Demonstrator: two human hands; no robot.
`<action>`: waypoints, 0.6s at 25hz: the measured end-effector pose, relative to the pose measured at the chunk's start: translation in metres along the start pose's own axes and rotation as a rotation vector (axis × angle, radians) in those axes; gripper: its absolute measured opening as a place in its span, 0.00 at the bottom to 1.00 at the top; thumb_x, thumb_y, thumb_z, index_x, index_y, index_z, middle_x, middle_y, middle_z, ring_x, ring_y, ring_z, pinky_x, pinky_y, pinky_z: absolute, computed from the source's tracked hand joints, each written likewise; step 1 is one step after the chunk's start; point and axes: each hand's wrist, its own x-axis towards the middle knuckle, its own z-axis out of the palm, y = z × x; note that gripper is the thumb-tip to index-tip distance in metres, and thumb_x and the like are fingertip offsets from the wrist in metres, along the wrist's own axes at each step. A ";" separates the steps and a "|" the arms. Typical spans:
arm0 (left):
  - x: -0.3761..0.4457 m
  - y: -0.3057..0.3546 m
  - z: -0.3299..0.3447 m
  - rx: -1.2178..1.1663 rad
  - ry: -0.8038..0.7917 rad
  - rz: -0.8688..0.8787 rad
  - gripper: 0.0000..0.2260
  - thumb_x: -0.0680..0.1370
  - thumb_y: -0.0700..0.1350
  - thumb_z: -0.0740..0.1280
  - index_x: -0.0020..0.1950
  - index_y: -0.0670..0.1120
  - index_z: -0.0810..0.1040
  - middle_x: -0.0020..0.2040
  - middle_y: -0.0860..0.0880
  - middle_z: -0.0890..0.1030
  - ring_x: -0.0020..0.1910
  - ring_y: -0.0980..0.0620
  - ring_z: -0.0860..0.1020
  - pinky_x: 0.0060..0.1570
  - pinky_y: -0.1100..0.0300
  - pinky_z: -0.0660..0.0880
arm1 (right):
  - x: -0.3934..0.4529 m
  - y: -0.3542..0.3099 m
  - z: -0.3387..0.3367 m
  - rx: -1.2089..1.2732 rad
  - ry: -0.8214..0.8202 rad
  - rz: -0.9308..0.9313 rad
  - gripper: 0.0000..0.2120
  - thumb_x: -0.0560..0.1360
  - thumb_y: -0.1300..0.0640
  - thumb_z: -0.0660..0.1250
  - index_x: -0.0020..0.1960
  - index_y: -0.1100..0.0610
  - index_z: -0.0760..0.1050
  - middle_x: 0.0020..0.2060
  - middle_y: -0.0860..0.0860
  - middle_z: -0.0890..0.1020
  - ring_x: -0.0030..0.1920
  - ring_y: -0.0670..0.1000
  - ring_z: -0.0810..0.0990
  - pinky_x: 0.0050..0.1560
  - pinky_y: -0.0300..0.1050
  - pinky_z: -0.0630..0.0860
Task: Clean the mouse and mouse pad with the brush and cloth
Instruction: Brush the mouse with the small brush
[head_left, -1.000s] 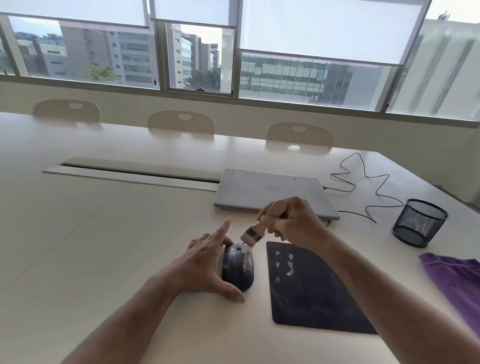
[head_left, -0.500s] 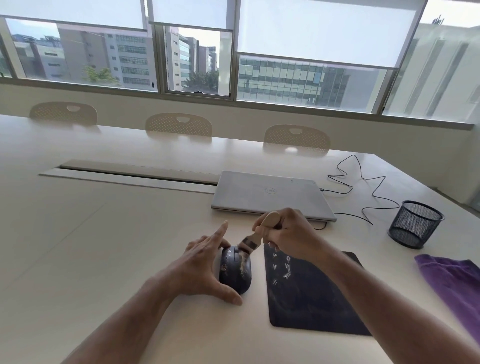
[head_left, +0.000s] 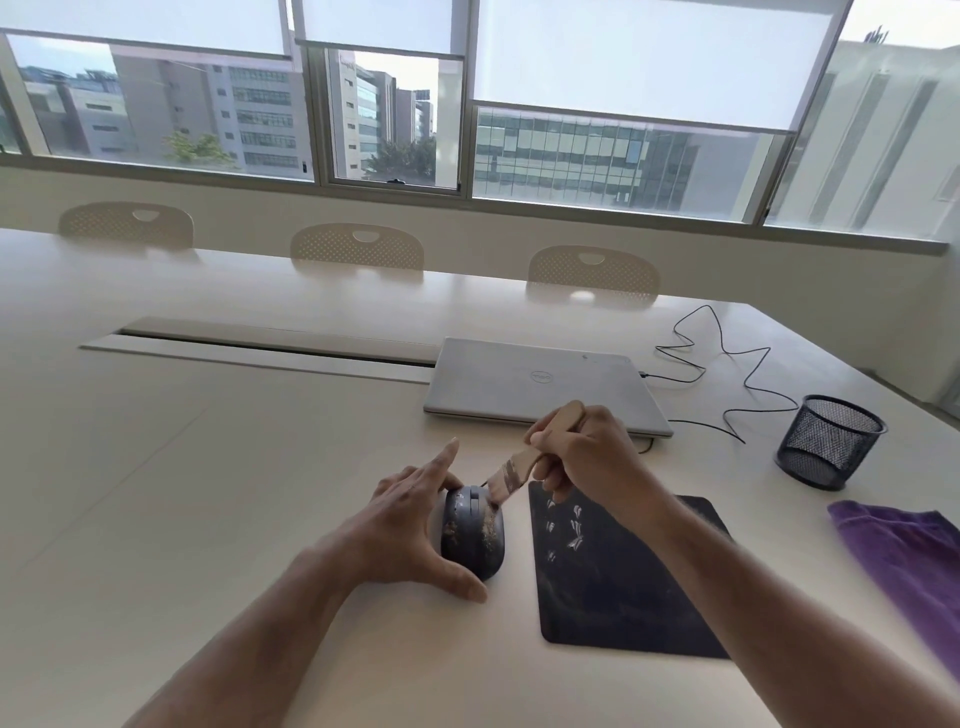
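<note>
- Brush (head_left: 524, 464): pale wooden handle, dull metal band.
- Mouse (head_left: 471, 531): dark smooth plastic, speckled with dust.
- Mouse pad (head_left: 618, 582): matt black.
- Cloth (head_left: 904, 556): soft purple fabric.
- Pen holder (head_left: 828, 441): black wire mesh.

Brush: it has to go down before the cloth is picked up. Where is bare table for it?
Bare table spreads wide left of the mouse. A narrower strip lies between pad and cloth, before the cup. Crowded: between pad and laptop, where the left hand holds the mouse and the right hand grips the brush.

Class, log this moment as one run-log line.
left hand holds mouse | right hand holds brush, bristles on mouse | cloth untouched
</note>
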 end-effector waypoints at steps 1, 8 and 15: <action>0.000 -0.001 0.000 -0.004 0.002 -0.003 0.68 0.53 0.74 0.77 0.82 0.56 0.41 0.65 0.64 0.67 0.70 0.55 0.61 0.72 0.56 0.58 | -0.003 0.000 0.001 -0.014 -0.021 0.010 0.08 0.73 0.66 0.64 0.39 0.65 0.80 0.27 0.61 0.82 0.23 0.54 0.77 0.23 0.42 0.74; 0.001 -0.001 0.000 -0.019 0.010 0.010 0.68 0.54 0.72 0.78 0.82 0.55 0.42 0.65 0.63 0.67 0.68 0.56 0.61 0.70 0.59 0.57 | -0.011 -0.001 0.000 0.015 -0.034 0.020 0.09 0.74 0.67 0.63 0.39 0.67 0.80 0.26 0.61 0.81 0.23 0.55 0.76 0.23 0.42 0.74; 0.000 0.000 0.000 -0.021 0.016 0.016 0.67 0.54 0.72 0.78 0.82 0.54 0.43 0.65 0.63 0.67 0.69 0.56 0.61 0.70 0.59 0.57 | -0.019 -0.001 0.002 0.038 0.012 0.001 0.10 0.75 0.66 0.61 0.39 0.66 0.80 0.26 0.61 0.81 0.23 0.55 0.77 0.23 0.42 0.74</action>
